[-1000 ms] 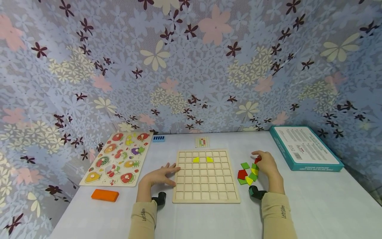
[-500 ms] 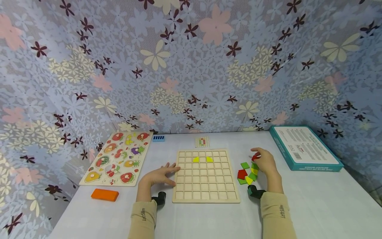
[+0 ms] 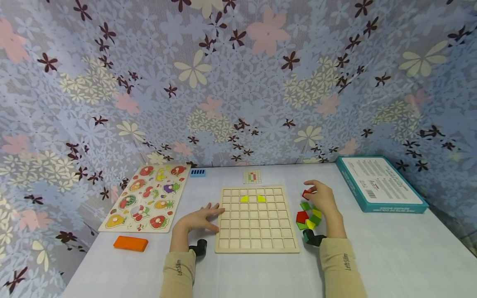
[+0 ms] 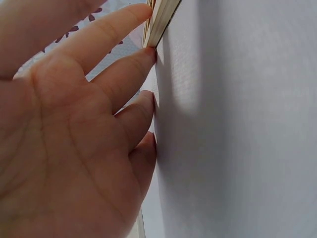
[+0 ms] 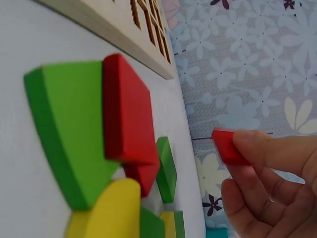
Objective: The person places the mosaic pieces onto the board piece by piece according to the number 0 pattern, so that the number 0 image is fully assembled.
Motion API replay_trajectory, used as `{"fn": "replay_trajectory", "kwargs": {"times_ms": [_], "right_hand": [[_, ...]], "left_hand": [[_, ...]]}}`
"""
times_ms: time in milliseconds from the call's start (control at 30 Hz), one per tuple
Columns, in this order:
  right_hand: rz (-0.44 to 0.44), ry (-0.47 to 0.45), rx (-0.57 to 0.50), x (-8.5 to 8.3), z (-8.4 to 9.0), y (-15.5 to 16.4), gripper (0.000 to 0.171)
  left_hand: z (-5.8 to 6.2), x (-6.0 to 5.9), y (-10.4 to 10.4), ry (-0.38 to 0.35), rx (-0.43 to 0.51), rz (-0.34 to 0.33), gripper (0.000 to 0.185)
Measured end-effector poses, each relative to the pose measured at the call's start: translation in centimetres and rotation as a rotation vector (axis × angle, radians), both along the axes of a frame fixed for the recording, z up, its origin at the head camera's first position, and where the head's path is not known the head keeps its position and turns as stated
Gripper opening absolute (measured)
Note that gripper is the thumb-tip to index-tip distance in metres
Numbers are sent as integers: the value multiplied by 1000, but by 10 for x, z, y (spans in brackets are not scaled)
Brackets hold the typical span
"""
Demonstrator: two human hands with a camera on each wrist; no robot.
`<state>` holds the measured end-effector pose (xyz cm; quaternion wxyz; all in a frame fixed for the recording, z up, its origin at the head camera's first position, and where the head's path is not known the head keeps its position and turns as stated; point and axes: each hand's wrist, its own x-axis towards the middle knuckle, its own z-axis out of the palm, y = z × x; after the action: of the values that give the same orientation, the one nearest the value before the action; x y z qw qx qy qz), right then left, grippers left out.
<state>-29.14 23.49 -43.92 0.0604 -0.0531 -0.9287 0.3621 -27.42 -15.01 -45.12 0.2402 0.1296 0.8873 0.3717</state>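
Right hand (image 3: 323, 198) pinches red piece (image 5: 227, 146) — loose pieces (image 3: 308, 217) seemingly underneath.

Sleeves: we wear beige long sleeves (image 3: 178, 271) to the wrists, small dark lettering down each forearm | Wrists: we carry a black camera mount (image 3: 198, 247) on the left, a dark green-black one (image 3: 312, 237) on the right | Hands: bare, no rings.
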Motion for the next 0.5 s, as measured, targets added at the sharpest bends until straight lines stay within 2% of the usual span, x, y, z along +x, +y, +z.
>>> {"fn": "replay_trajectory", "kwargs": {"times_ms": [200, 500], "right_hand": [[21, -21, -19, 5, 11, -11, 31], [68, -22, -51, 2, 14, -22, 28]], "left_hand": [[0, 0, -1, -2, -1, 6, 73], [1, 1, 0, -5, -3, 4, 74]]}}
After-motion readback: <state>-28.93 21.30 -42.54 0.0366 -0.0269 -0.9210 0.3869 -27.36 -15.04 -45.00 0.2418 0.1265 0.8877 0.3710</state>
